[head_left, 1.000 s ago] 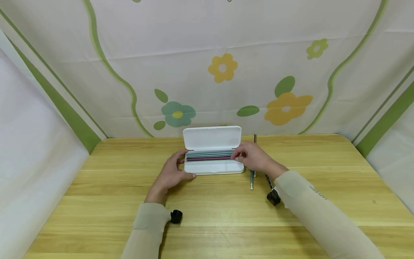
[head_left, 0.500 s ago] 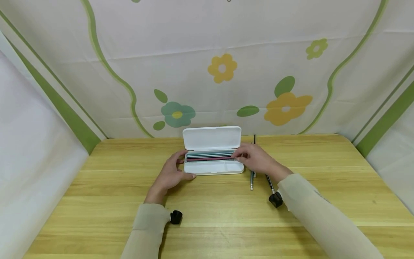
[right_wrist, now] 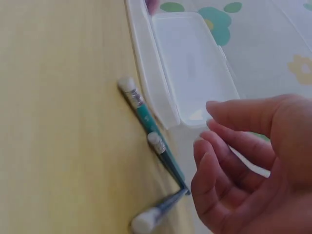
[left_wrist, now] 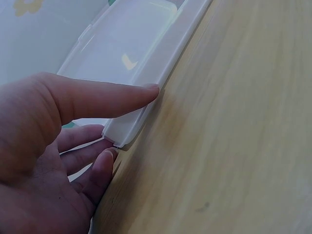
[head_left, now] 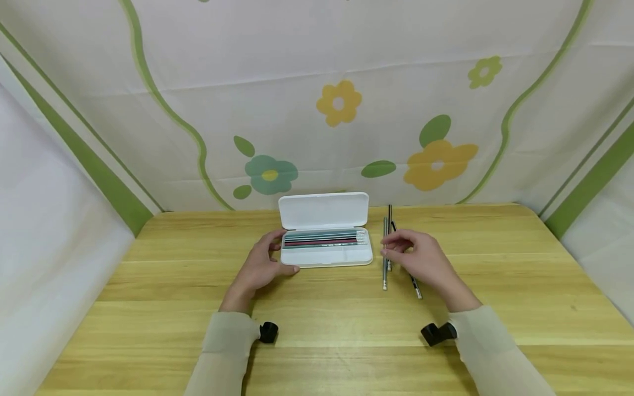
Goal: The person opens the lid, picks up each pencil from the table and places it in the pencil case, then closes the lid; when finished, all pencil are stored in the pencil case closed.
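A white pencil case (head_left: pixel 324 212) lies with its lid raised near the back of the table, several pencils (head_left: pixel 322 240) lined up in its rear compartment. My left hand (head_left: pixel 260 267) holds the case's left end, thumb (left_wrist: pixel 112 100) along the front wall and fingers at the end. To the right of the case, my right hand (head_left: pixel 421 256) hovers by three loose pencils, fingers loosely bent and nothing between them. These are a green pencil (right_wrist: pixel 145 117), a dark pencil (head_left: pixel 390 213) and a black pencil (head_left: pixel 416 287) partly hidden under the hand; white erasers tip their near ends.
The wooden table (head_left: pixel 337 352) reaches back to a white cloth (head_left: pixel 277 110) printed with flowers, just behind the lid. A front compartment (head_left: pixel 312 257) of the case holds no pencils. Black wrist mounts (head_left: pixel 268 332) stick out inward from both sleeves.
My right hand has let go of a pencil in the case's rear compartment and moved right, over the loose pencils. The pencils' eraser ends in the case now show. My left hand stays.
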Tool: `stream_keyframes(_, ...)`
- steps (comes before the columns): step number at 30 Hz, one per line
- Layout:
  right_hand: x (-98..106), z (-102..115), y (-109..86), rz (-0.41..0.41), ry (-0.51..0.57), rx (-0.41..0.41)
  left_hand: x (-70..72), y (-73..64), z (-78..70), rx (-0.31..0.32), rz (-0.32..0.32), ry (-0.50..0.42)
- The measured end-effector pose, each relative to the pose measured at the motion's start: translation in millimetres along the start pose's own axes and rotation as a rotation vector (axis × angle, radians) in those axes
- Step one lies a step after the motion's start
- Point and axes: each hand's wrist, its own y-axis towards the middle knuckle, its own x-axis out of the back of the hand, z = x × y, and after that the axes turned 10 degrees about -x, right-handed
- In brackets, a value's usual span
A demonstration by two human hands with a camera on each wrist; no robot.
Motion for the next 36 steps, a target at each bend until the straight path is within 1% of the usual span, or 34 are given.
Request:
stream_keyframes(2,2,-5,-6.2,-0.011,0.014,-0.048,0.2,0.0,-0.1,-0.001,-0.002,0.004)
stream_keyframes(7,8,-19,-21.4,-0.019,0.009,-0.126,-0.2,-0.7,0.1,-0.008,-0.001,0.003)
stream_keyframes(10,13,-26,-30.4,0.006,0.007,-0.173,-0.5,-1.1,-0.1,-0.009,-0.001,-0.001)
stream_keyframes(14,19,-31,-38.1,0.043,-0.039,-0.21,0.0,-1.2,-0.7,-0.01,-0.005,0.002)
stream_keyframes(17,23,-33,-40.4,0.066,-0.087,-0.214,0.1,-0.8,-1.1,-0.018,0.0,0.0)
stream_keyframes(21,25,-33,-41.1,0.085,-0.119,-0.204,0.2,-0.9,-1.3,-0.013,0.0,-0.013)
stream_keyframes(25,26,-31,-41.8,0.073,-0.175,-0.207,1.2,-1.7,-1.1,-0.011,0.0,-0.014)
stream_keyframes(29,28,-30,-42.4,0.052,-0.235,-0.228,1.8,-1.8,-1.8,-0.02,0.009,-0.005)
stream_keyframes(36,26,-31,-44.0,0.028,-0.283,-0.253,0.9,-2.1,-2.2,-0.017,0.01,-0.012)
